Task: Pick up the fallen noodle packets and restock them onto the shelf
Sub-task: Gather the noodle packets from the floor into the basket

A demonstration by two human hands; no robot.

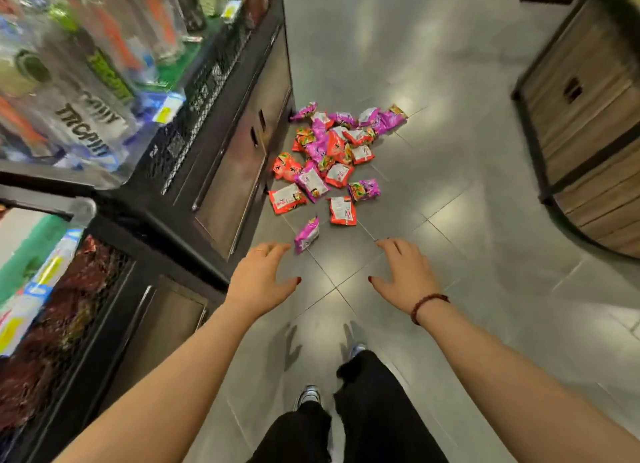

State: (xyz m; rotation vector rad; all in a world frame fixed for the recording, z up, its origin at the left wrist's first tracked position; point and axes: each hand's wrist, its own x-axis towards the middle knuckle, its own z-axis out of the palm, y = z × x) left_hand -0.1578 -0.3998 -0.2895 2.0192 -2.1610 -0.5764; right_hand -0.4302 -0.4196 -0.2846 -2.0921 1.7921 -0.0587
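Noodle packets (332, 157) lie heaped on the tiled floor (450, 220) beside the black shelf unit (221, 157), none lifted yet. Left hand (258, 282) and right hand (405, 275) are held out, fingers spread, nothing gripped. The nearest purple packet (307, 235) should be taken first, several gathered per trip.

Goods (79, 81) on the black shelf (211, 81) are smeared with blur, labels mostly unreadable, price tags (166, 110) too. The noodle packets (332, 157) overlap in the pile, so no real count, and their print is too tiny to read. Wooden stand (588, 123) runs off the right edge; both forearms (166, 376) off the bottom.
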